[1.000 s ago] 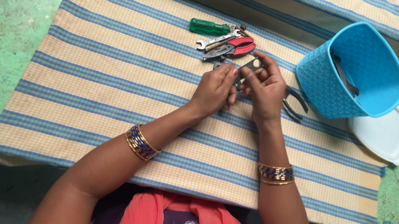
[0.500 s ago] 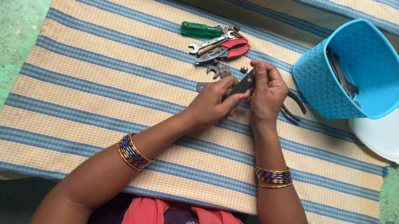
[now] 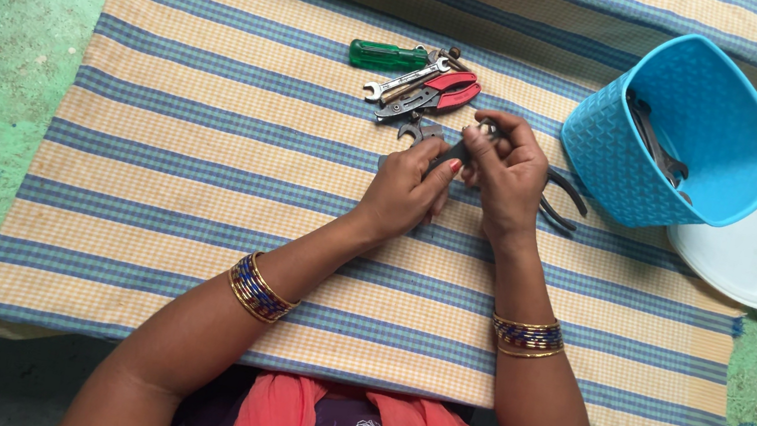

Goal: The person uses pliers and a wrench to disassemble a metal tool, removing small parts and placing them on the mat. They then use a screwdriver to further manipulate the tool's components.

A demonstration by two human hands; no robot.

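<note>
**Operator:** Dark metal was all that showed between the fingertips. Both hands met on one small tool (image 3: 457, 152), held just above the striped mat (image 3: 204, 165), centre-far.

**Inspector:** State of the fingers?

**Operator:** Left hand (image 3: 407, 192): fingers narrow, thumb and forefinger pinched on the near end of the tool. Right hand (image 3: 503, 174): fingers curled close round its far end. Tool type could not be told; the hands covered most of it.

**Inspector:** Adjacent items?

**Operator:** Black-handled pliers (image 3: 561, 199) lay on the mat just right of the right hand, partly under it. Just beyond the hands lay a spanner (image 3: 404, 82), red-handled pliers (image 3: 443, 94) and a green-handled screwdriver (image 3: 389, 56), bunched and touching.

**Inspector:** Further out?

**Operator:** Far right, a blue plastic tub (image 3: 612, 144) stood tilted, with metal tools inside. A white lid (image 3: 746, 256) lay beside it, partly off the mat. Bangles (image 3: 260, 288) sat on both wrists.
</note>
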